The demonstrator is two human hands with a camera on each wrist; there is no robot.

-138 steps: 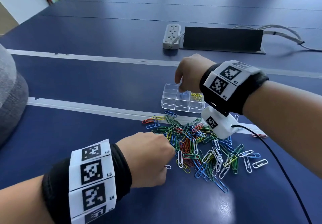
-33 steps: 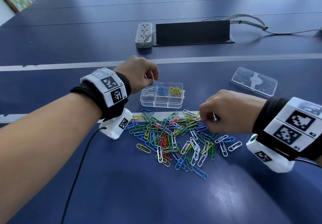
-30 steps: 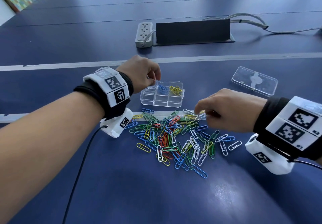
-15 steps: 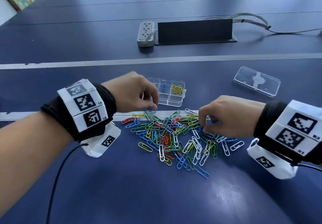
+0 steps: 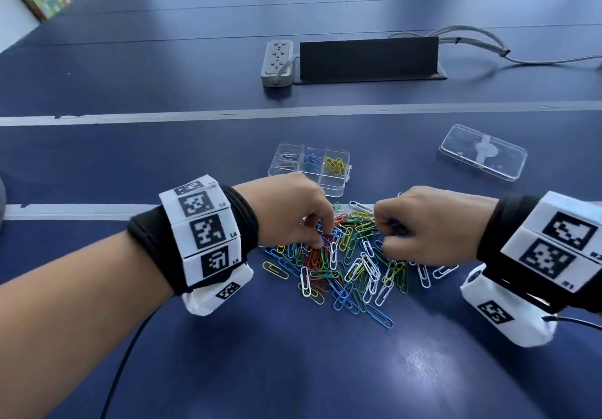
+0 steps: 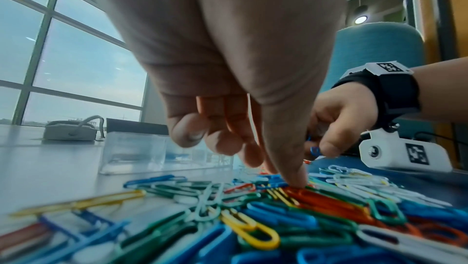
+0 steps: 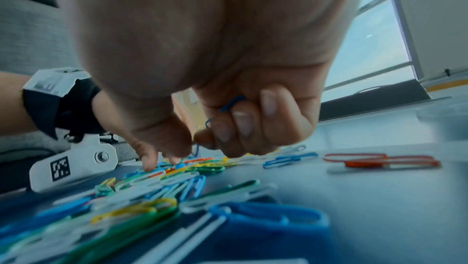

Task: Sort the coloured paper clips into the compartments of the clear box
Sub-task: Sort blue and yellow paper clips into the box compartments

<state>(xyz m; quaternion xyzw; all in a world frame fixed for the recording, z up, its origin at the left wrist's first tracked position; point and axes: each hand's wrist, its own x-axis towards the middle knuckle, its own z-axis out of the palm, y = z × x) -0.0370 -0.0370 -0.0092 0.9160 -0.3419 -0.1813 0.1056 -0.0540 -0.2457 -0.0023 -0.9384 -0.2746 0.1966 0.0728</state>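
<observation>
- Head view shows your box just behind the clips, lid set off to the right, well apart. I judge that keeps each drop short and the compartments open to both hands.
- Three far compartments already hold sorted clips: white, blue and yellow, left to right. The near row looks empty, though your left hand hides part of it.
- The clips lie in one loose, overlapping heap on the tabletop, between your wrists, so either hand can pick from its own side.
- Your left hand is over the left of the heap, fingers curled down. In the left wrist view one fingertip presses on red clips; I cannot tell whether it has pinched one.
- Your right hand is clenched over the right of the heap. The right wrist view shows blue clips gripped in the curled fingers, with thumb and forefinger reaching down for more.
- That suggests you gather one colour before carrying it to the box.
</observation>
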